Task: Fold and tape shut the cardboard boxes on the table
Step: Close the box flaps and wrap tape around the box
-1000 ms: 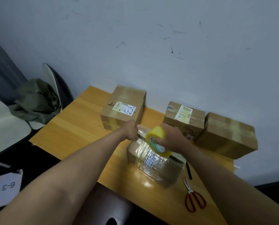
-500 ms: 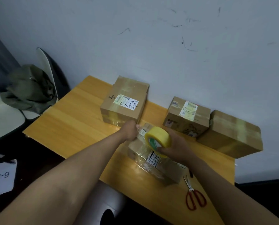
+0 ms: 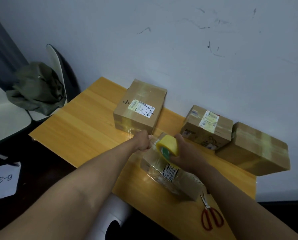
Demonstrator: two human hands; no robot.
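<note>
A small cardboard box (image 3: 176,181) wrapped in shiny clear tape lies near the front of the wooden table (image 3: 85,132). My right hand (image 3: 184,153) grips a yellow tape roll (image 3: 168,147) just above the box's far end. My left hand (image 3: 143,141), fingers curled, pinches the free end of the tape at the box's far left corner. A short strip of clear tape runs between the two hands. Three taped boxes stand along the wall: a labelled box (image 3: 141,106), a second labelled box (image 3: 207,127) and a plain box (image 3: 255,149).
Red-handled scissors (image 3: 210,215) lie on the table's front right, beside the wrapped box. A chair (image 3: 9,115) with an olive garment (image 3: 35,87) stands to the left of the table. A paper marked 6-3 (image 3: 4,179) lies on the dark floor.
The view has shifted slightly. My right hand has tilted the tape roll and kept it above the box's far end. My left hand stays at the tape's end.
</note>
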